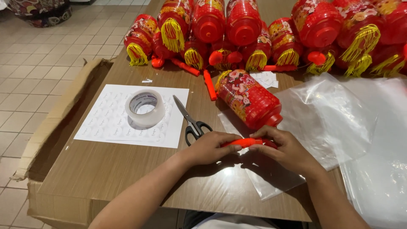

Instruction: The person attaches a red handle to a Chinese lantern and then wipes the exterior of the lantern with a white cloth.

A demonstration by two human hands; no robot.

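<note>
My left hand (210,147) and my right hand (283,149) meet over the table's near side, both gripping one thin red stick (246,142) held level between them. Just beyond the stick lies a red lantern (249,99) on its side, printed with flowers, its gold tassel end pointing away. It rests partly on a clear plastic bag (326,114). Black-handled scissors (190,122) lie touching my left hand's far side.
A roll of clear tape (145,107) sits on a white sticker sheet (106,125). Several red lanterns with gold tassels (263,29) crowd the far edge, loose red sticks (209,84) among them. An open cardboard box (55,123) stands left of the wooden table (106,169).
</note>
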